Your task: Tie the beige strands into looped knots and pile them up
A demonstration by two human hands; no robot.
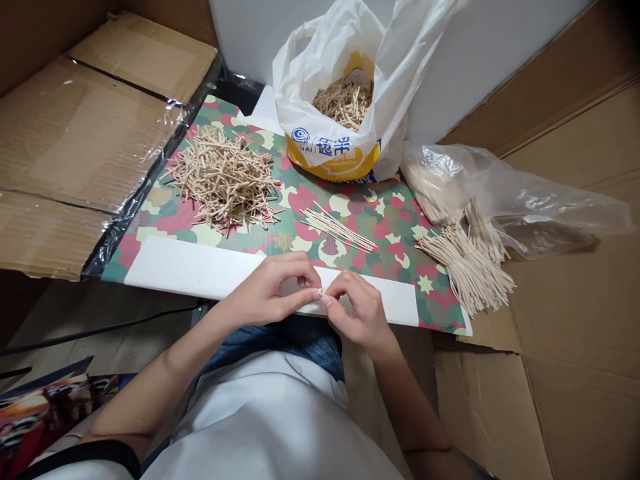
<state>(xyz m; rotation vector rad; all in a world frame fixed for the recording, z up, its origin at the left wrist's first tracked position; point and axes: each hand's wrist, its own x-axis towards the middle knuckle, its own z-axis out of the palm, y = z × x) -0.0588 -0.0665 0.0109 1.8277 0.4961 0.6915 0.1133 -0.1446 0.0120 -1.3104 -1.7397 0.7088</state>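
Note:
My left hand (pixel 283 287) and my right hand (pixel 356 303) meet at the fingertips over the white strip at the board's near edge. Both pinch a tiny pale piece (pixel 321 292), mostly hidden by the fingers. Just beyond them, several thin pale sticks (pixel 340 229) lie loosely side by side on the camouflage-patterned board (pixel 285 241). Farther left rises a heap of short pale pieces (pixel 227 177). To the right, bundles of long sticks (pixel 473 270) rest at the board's edge.
A white and yellow plastic bag (pixel 333 157) holding more short pieces stands at the back. Beside it on the right lies a clear plastic bag (pixel 545 200). Cardboard boxes (pixel 80 133) flank the left side, and cardboard (pixel 585 320) also lines the right.

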